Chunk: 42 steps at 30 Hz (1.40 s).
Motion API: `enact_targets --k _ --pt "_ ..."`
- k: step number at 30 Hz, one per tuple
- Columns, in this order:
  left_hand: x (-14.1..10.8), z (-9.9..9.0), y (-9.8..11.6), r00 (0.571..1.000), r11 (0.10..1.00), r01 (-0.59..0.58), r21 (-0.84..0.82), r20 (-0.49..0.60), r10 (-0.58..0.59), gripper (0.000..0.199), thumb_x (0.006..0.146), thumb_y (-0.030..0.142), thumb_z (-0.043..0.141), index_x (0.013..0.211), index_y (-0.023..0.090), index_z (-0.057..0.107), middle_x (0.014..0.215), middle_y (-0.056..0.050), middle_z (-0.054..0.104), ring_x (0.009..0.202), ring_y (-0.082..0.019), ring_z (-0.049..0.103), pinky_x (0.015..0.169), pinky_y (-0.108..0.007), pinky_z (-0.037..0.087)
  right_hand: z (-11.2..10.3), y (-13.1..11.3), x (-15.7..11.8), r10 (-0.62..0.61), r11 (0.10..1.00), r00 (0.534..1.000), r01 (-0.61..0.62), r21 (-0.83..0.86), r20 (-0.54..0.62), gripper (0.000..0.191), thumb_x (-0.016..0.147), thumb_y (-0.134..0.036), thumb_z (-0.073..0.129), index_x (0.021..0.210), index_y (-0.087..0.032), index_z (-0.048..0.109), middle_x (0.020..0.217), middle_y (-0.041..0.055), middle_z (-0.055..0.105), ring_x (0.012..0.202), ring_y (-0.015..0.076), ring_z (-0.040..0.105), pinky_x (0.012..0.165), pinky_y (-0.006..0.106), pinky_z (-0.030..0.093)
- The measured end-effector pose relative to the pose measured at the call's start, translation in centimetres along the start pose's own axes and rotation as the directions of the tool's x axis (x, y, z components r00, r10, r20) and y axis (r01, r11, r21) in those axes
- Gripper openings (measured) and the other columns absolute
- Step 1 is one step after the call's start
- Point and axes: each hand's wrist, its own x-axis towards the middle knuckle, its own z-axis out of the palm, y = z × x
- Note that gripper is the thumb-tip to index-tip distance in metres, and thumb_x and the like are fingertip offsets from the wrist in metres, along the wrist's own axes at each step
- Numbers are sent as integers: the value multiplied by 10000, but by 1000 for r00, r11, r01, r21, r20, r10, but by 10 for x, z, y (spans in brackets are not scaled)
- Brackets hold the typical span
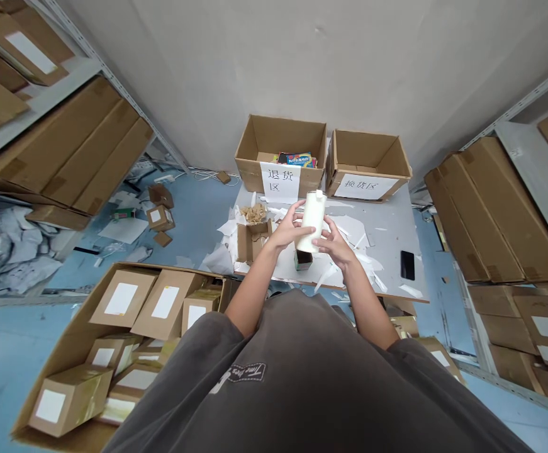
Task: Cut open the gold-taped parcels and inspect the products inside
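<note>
Above the table's front part, both hands hold a pale cream bottle (314,214) with a small tab or spout at its top end. My left hand (289,230) grips its left side, fingers behind and thumb across the front. On the right, my right hand (335,244) closes around the lower part. Just below the bottle stands a small dark green open box (303,260). To its left lies an opened brown carton (245,244), with crumpled brown packing paper (253,214) behind it. Torn white paper (349,229) is scattered about the table.
At the table's back stand two labelled cardboard boxes, the left box (278,176) holding colourful packages and the right box (368,182) beside it. A black phone (408,265) lies on the table's right. A large carton (73,321) of parcels stands at left; shelves (82,72) flank both sides.
</note>
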Motion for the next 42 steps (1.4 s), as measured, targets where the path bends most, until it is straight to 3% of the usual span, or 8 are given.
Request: enact_targets --k 4,10,15,22,29,36,40,42 --pt "1 -1 -3 998 997 2 -82 62 3 1125 730 469 981 1677 303 396 1429 -137 644 1268 -323 675 1103 -505 558 -3 -2 3 -3 1000 1000 2 20 31 1196 646 -431 983 1683 -422 386 1361 71 729 1121 317 756 879 457 666" --pt "2 5 -14 996 998 -57 36 -67 60 1188 692 449 1024 1685 298 389 1494 -152 596 1267 -317 673 1127 -519 550 -3 5 2 -179 923 974 119 -365 -136 1205 660 -446 987 1708 -330 404 1419 124 669 1157 348 693 973 534 631" --pt "4 0 -18 995 994 -99 -46 -8 98 1269 723 486 1009 1747 323 277 1527 -159 597 1347 -342 648 1157 -532 534 -6 11 6 -133 977 991 131 -166 1 1202 701 -490 967 1716 -341 342 1352 111 690 1130 316 710 973 507 628" --pt "1 -1 -17 994 996 -82 46 -71 85 1347 708 452 1027 1776 342 215 1503 -157 596 1217 -302 710 1100 -507 578 -1 13 5 -177 950 973 131 -282 -145 1174 648 -459 1001 1661 -341 420 1363 112 675 1178 350 683 1011 542 610" --pt "1 -17 -24 989 994 -106 15 110 104 1290 738 484 990 1777 299 248 1538 -176 610 1327 -352 671 1126 -521 555 -13 12 9 -76 987 997 79 -141 30 1141 701 -496 971 1673 -364 389 1266 83 706 1051 294 741 969 514 632" --pt "15 -24 -80 986 940 -132 313 -59 158 656 984 471 695 1583 235 568 1572 -150 609 1435 -324 584 1182 -483 506 -33 39 26 -72 982 993 53 -182 -97 1161 618 -454 982 1615 -335 398 1369 123 668 1134 338 730 965 534 638" --pt "3 -22 -137 990 715 -77 695 140 -30 946 694 314 919 1563 190 568 1630 -176 542 1537 -399 481 1283 -529 416 -35 73 38 -55 995 977 37 -89 -207 1178 568 -441 981 1555 -323 348 1382 129 649 1158 332 728 1004 551 630" --pt "-5 -19 -164 986 606 4 795 98 -135 1144 600 272 969 1632 198 480 1697 -190 458 1601 -450 382 1287 -563 405 -29 94 44 -37 999 973 27 -47 -228 1191 535 -429 985 1529 -323 338 1391 128 638 1188 329 717 1018 550 628"
